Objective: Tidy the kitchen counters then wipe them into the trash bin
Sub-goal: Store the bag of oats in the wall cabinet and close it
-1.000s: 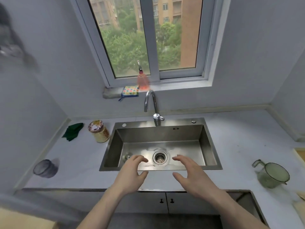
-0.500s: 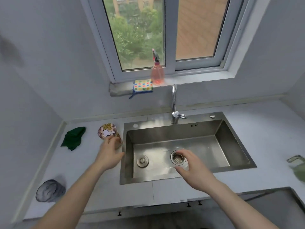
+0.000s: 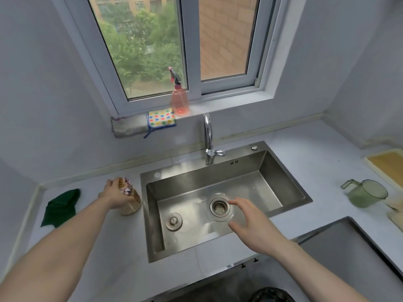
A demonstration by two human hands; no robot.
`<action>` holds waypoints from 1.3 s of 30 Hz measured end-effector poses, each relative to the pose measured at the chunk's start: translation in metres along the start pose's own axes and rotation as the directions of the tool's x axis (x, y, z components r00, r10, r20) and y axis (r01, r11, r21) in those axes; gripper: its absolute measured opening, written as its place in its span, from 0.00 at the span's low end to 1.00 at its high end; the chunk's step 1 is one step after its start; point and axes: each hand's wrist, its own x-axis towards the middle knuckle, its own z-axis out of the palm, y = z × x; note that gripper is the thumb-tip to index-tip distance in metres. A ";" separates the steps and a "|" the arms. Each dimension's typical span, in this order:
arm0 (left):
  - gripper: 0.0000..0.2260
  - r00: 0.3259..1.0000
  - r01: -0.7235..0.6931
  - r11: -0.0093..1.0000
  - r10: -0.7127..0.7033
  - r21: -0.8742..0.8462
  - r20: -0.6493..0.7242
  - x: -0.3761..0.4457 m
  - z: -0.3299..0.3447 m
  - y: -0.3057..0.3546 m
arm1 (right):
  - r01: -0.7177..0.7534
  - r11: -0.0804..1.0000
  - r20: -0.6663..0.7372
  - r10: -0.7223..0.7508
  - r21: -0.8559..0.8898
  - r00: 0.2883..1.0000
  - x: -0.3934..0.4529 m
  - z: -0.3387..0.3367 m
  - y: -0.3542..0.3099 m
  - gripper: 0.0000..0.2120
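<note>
A jar with a cartoon-print lid (image 3: 130, 199) stands on the grey counter (image 3: 104, 243) just left of the steel sink (image 3: 290, 184). My left hand (image 3: 114, 196) grips the jar from its left side, fingers curled over the lid. My right hand (image 3: 250, 223) hovers over the front of the sink near the drain strainer (image 3: 219, 207), fingers spread and holding nothing. A crumpled dark green cloth (image 3: 61, 207) lies on the counter at the far left. A dark rim at the bottom edge may be the trash bin (image 3: 271, 295).
A pink spray bottle (image 3: 179, 101) and a dotted cloth (image 3: 161, 118) sit on the window sill. The faucet (image 3: 208, 138) rises behind the sink, and a loose plug (image 3: 173, 221) lies in it. A green measuring jug (image 3: 364, 192) and a yellow board (image 3: 388, 165) are at the right.
My left hand has moved left from in front of the sink to the jar and closed round it. My right hand has stayed near the drain. The view has shifted and come closer.
</note>
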 end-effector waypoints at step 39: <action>0.43 0.520 -0.849 0.523 0.852 -0.070 0.058 -0.324 0.147 0.404 | -0.419 0.881 -0.264 0.467 0.219 0.844 -0.193 -0.166 0.229 0.26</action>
